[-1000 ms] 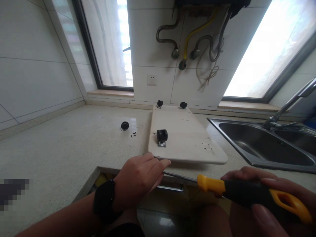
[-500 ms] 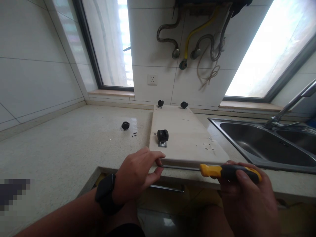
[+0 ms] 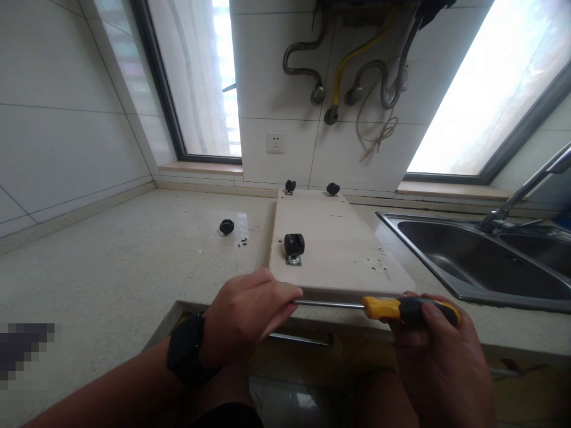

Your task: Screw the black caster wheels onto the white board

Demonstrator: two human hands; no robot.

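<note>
My right hand [image 3: 439, 351] is wrapped round the yellow and black handle of a screwdriver [image 3: 330, 305], which lies level and points left. At its tip, the fingers of my left hand [image 3: 250, 306] are pinched together; whatever lies between them is hidden. Just beyond both hands rests a pale board [image 3: 330, 238] on the counter. A black caster wheel [image 3: 294, 245] with a metal plate stands on its near left part, and two more, a far left caster [image 3: 290, 186] and a far right caster [image 3: 332, 189], stand at the back. Small holes show at its near right corner.
A loose caster [image 3: 226, 226] lies on the counter [image 3: 134, 255] left of the board, beside several small dark screws [image 3: 242, 242]. To the right is a steel sink [image 3: 446, 255] with a tap [image 3: 495, 220]. Below the counter edge, a drawer handle [image 3: 301, 339] shows.
My left fingers have closed over the screwdriver's tip, where finger and thumb were apart around it before. My right hand and the screwdriver have shifted very slightly. The board and casters stay put.
</note>
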